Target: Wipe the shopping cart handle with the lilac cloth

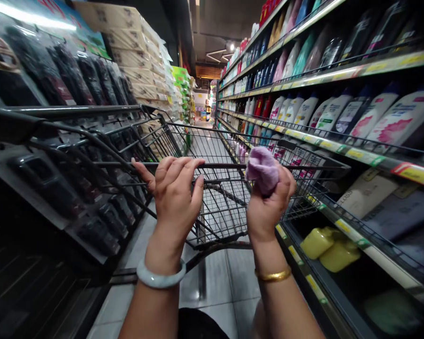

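My left hand (175,193) drapes over the shopping-cart handlebar (222,165), thumb apart, probably for steadying; I cannot tell how far it closes underneath. My right hand (268,207) clenches a lilac cloth (263,169) at the bar, bunched, presumably to keep it compact. Wire basket (219,221) ahead; bottle-lined shelf (353,151) at right.

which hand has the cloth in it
The right hand, gold bangle at its wrist: it clutches the lilac cloth, while the left hand rests on the cart's bar, no cloth showing.
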{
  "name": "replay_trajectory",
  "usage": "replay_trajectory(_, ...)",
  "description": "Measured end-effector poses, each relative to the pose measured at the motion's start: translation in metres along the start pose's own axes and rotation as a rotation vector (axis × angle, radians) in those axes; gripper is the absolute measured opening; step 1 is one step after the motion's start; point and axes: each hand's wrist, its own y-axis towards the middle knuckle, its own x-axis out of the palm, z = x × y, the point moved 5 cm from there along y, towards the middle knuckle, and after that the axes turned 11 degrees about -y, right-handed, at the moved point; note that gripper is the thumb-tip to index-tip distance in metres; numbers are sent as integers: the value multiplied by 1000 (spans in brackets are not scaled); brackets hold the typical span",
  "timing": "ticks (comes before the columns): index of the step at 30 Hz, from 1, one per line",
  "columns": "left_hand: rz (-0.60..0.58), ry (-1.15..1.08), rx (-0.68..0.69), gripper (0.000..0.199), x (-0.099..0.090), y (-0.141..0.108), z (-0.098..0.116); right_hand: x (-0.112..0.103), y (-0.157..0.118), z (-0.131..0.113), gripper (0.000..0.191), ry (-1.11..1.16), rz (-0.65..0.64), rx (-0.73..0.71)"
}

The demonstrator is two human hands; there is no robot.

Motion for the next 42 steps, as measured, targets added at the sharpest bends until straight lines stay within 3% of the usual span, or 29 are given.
replay_trajectory(2,5,-13,-10,28,1,0,-1,3,-8,-1,57,-30,3,14)
replay_trajectory(6,-16,-18,15,29,2,2,-9,21,-33,-23,54,-24,-239,-102)
replay_trajectory(8,-33,-24,26,30,1,5,-14,20,-28,-21,52,22,-270,-130)
replay_trajectory(12,-65,-21,17,29,1,11,-23,-5,8,25,46,-23,-19,15)
replay_trajectory(14,-57,-11,17,26,3,15,-26,-9,12,44,50,-103,34,70)
replay_trajectory(17,-16,-4,8,23,5,18,-31,5,-5,49,56,-175,-64,68)
replay_trajectory(22,11,28,8,21,6,22,-38,25,-25,32,60,-150,-260,-100)
replay_trajectory(24,7,58,11,22,6,22,-39,19,-13,37,57,-104,-215,-96)
replay_trajectory(27,-15,85,12,22,4,24,-34,2,7,48,57,-27,-14,51)
replay_trajectory(29,-42,99,13,25,5,28,-27,-1,11,44,62,-3,53,114)
replay_trajectory(33,-167,97,73,41,20,44,-4,14,7,7,57,-28,-187,-80)
replay_trajectory(35,-220,111,102,43,32,48,3,15,9,2,58,-10,-251,-169)
replay_trajectory(37,-239,165,99,46,44,47,2,3,19,17,58,3,-141,-144)
replay_trajectory(40,-208,215,77,48,57,39,-4,-17,35,59,67,-73,129,8)
replay_trajectory(42,-163,221,61,50,61,34,-8,-15,39,71,67,-160,99,-18)
